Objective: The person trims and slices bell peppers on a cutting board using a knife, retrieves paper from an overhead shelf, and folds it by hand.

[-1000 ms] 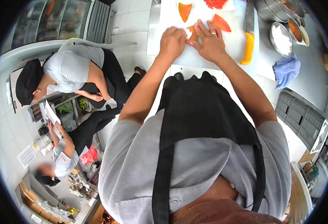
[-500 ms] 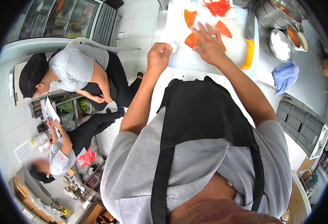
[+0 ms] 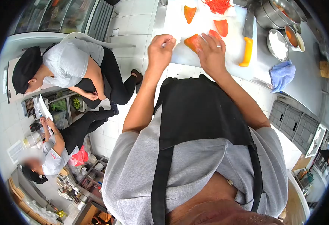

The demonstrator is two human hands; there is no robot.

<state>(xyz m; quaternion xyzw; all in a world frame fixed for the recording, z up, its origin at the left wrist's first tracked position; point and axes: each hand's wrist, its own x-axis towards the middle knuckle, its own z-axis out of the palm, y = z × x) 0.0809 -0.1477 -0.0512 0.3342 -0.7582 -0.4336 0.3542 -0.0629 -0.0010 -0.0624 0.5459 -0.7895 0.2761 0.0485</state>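
Note:
Near the left edge of the white cutting board [image 3: 179,56], my left hand [image 3: 160,52] is closed, thumb and forefinger pinching a small crumpled white wad [image 3: 177,42], perhaps paper. On the board, my right hand [image 3: 212,54] has its fingers and thumb against an orange-red wedge [image 3: 191,43], seemingly bell pepper; the fingers hide part of it. Just past those fingers, another red wedge [image 3: 215,35] is partly covered. Two more wedges lie further up, an orange one [image 3: 189,14] and a red one [image 3: 221,27].
Red shreds [image 3: 217,5] lie at the board's far end. A knife with a yellow handle [image 3: 246,52] rests on its right side. Beyond are a metal bowl [image 3: 278,45], steel pots [image 3: 265,17] and a blue cloth [image 3: 283,74]. Two people [image 3: 69,63] sit at left.
My right hand has drawn its spread fingers closer together, and the wedge by it has shifted slightly toward me. My left hand still pinches the white wad. The view has shifted a little.

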